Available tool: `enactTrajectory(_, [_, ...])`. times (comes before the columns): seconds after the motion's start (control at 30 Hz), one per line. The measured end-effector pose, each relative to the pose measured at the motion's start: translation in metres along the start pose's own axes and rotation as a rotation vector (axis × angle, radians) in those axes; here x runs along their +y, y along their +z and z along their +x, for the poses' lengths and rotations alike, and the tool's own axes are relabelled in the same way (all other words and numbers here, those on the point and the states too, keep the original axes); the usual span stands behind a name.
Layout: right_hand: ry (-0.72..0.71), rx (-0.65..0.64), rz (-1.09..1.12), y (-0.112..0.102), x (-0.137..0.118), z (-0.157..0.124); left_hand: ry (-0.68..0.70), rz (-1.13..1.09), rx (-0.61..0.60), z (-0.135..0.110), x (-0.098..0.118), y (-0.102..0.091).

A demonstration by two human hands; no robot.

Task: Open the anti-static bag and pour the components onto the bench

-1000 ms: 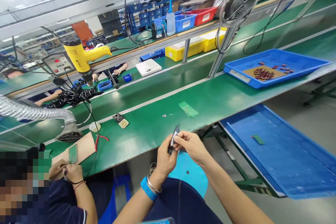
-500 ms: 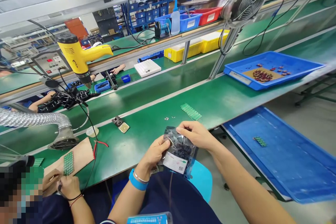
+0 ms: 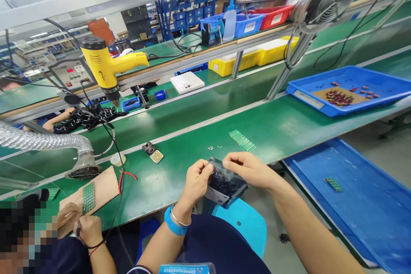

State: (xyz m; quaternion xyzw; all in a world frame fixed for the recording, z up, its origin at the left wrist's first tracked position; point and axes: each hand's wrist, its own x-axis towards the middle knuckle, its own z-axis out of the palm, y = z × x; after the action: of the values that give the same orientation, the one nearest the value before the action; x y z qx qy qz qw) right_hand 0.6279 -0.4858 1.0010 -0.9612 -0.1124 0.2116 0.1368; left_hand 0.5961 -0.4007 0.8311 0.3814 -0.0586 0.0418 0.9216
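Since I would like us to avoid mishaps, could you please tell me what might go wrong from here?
The left hand and right hand hold the bag near its top; a slip could spill its dark contents toward the blue stool. The loose bits on the green bench might get brushed away.

I can read no text from here: the white label (image 3: 217, 196) on the plastic bag (image 3: 227, 183) between left hand (image 3: 197, 182) and right hand (image 3: 248, 169), and the blue badge (image 3: 188, 269) below them, are illegible.
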Motion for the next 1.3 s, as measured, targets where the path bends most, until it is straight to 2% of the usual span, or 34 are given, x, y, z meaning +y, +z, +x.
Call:
enactTrajectory(0.1, [-0.110,-0.013,-0.278,0.003,-0.008,0.004,-0.005,0.130,-0.017,-0.006,-0.005,0.000])
enactTrajectory(0.17, [-0.129,-0.013,-0.398,0.010,-0.009,0.008,-0.019,0.179,-0.008,-0.010,-0.006,0.000])
enactTrajectory(0.33, [-0.151,-0.077,-0.357,0.029,0.000,0.025,0.023,0.164,0.062,-0.015,-0.005,-0.009])
enactTrajectory(0.43, [-0.176,-0.156,-0.390,0.031,-0.006,0.029,0.020,0.232,0.068,-0.019,-0.002,-0.017])
enactTrajectory(0.57, [-0.213,-0.319,-0.538,0.022,-0.027,0.028,0.021,0.292,-0.034,-0.020,-0.002,-0.026])
enactTrajectory(0.67, [-0.286,-0.382,-0.642,0.016,-0.032,0.031,0.044,0.333,-0.128,-0.017,-0.011,-0.030])
enactTrajectory(0.87, [-0.575,-0.334,-0.734,0.022,-0.019,0.039,0.088,0.184,-0.124,-0.001,-0.040,-0.034])
enactTrajectory(1.03, [-0.720,-0.242,-0.760,0.028,-0.012,0.040,0.106,0.261,-0.105,0.007,-0.040,-0.040])
enactTrajectory(1.1, [-0.696,-0.219,-0.739,0.025,-0.010,0.037,0.102,0.244,-0.168,0.007,-0.035,-0.043])
enactTrajectory(1.17, [-0.615,-0.215,-0.718,0.018,-0.009,0.032,0.077,0.203,-0.277,0.008,-0.030,-0.044])
enactTrajectory(1.23, [-0.545,-0.209,-0.740,0.007,-0.009,0.025,0.059,0.203,-0.405,0.010,-0.025,-0.040])
enactTrajectory(1.3, [-0.515,-0.187,-0.794,-0.005,-0.009,0.019,0.050,0.217,-0.470,0.014,-0.021,-0.030])
